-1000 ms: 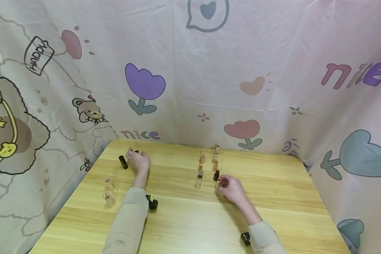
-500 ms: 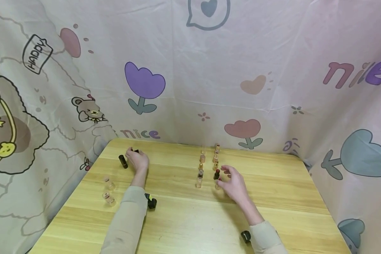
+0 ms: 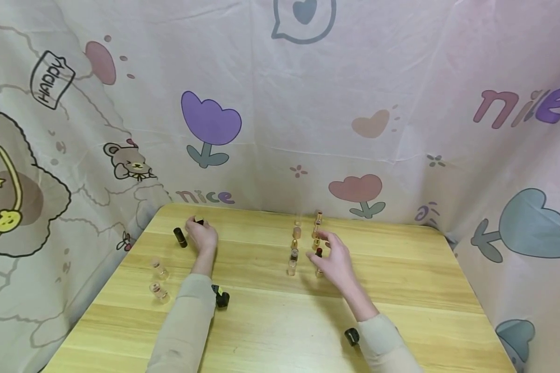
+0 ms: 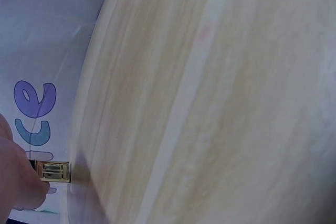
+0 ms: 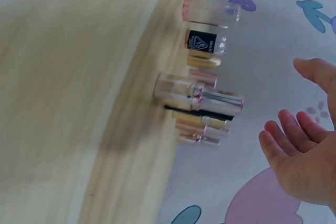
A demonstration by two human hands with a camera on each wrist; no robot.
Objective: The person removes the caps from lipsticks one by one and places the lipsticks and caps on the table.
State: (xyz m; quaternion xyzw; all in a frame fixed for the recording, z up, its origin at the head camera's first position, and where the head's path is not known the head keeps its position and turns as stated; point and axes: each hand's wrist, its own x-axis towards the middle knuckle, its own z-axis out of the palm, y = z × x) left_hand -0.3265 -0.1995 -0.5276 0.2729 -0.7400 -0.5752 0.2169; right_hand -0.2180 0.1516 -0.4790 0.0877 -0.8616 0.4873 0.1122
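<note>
At the far left of the table my left hand [image 3: 201, 237] pinches a black-and-gold lipstick [image 4: 52, 171], its gold end pointing down at the tabletop; fingers hide most of it. My right hand [image 3: 337, 263] hovers over the right-hand row of uncapped lipsticks, holding nothing, thumb and fingers spread apart. Just beyond the thumb stands a dark lipstick with a red tip [image 3: 319, 252]. The nearest one in the right wrist view has a clear base and a silvery top [image 5: 220, 102]. Left of this row runs a line of caps, including a clear cap [image 3: 292, 268].
A black lipstick tube [image 3: 180, 238] stands left of my left hand. Two clear-capped lipsticks [image 3: 159, 292] are nearer the table's left edge. Black wrist devices [image 3: 352, 336] sit by both sleeves. A printed curtain [image 3: 270, 129] hangs behind the wooden table [image 3: 280, 331].
My right hand has let go of the nearest lipstick in the row, opened its fingers and moved up and slightly left over the row. The left hand stays almost still.
</note>
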